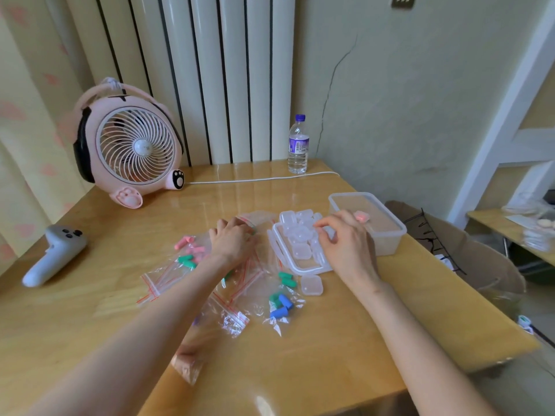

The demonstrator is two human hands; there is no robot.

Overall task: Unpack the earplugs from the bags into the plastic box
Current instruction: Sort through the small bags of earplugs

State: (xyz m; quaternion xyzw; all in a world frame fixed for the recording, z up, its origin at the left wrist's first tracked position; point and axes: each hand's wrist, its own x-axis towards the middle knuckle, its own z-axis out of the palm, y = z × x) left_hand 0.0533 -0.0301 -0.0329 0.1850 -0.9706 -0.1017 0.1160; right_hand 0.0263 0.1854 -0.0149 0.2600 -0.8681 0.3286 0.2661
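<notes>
Several bags (192, 265) of earplugs (186, 261) lay mid-table beside the plastic box (387, 232). The left hand (232, 241) pressed closed on a bag; the right hand (345, 241) pinched at small clear cases (301, 250), its catch hidden. Featherlight, squashy foam in slippery film: probably best pinched at the zip edge.

Both forearms reach forward, left hand (232, 240) and right hand (345, 238) curled palm-down.

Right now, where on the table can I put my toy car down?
Bare wood lies between the fan and the water bottle, and near the front edge of the table. It's crowded in the middle around the bags and lid.
</notes>
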